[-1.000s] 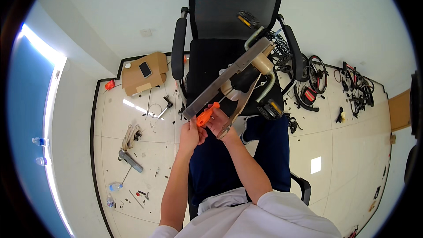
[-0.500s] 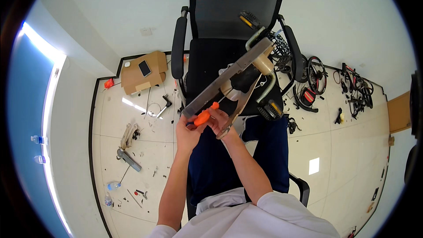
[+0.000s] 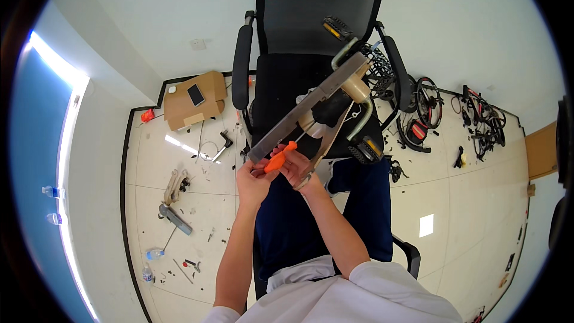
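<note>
A: Screwdriver [image 3: 278,160]: where, and held how?

B: Low centre, orange handle between the hands, shaft aimed between one and two o'clock. Left hand [image 3: 253,184] closed round the butt, right beside the low end of the grey bar [image 3: 311,103]. Right hand [image 3: 297,170] wrapped narrowly around the handle nearer the shaft, fingers partly hidden.

A: Tip seated in anything?

B: Cannot tell; lost among pale fittings inside the bike frame [image 3: 357,88], at one o'clock from the hands, over the chair [image 3: 281,78].

A: How far along?

B: Partway, by the look of it. Still on the frame: upper pedal [image 3: 336,27] at one o'clock, lower pedal [image 3: 366,150] at nearly three, grey bar, and brown curved piece [image 3: 327,143] passing the right wrist.

A: Already apart?

B: Plenty, judging by the floor: wheel [image 3: 430,101] at two o'clock, crank [image 3: 226,139] at ten, forked part [image 3: 174,185] at nearly nine, grey block [image 3: 179,220] at eight.

A: And left?

B: Probably the joint near the shaft, with bar and frame together; no loosened screw visible.
</note>
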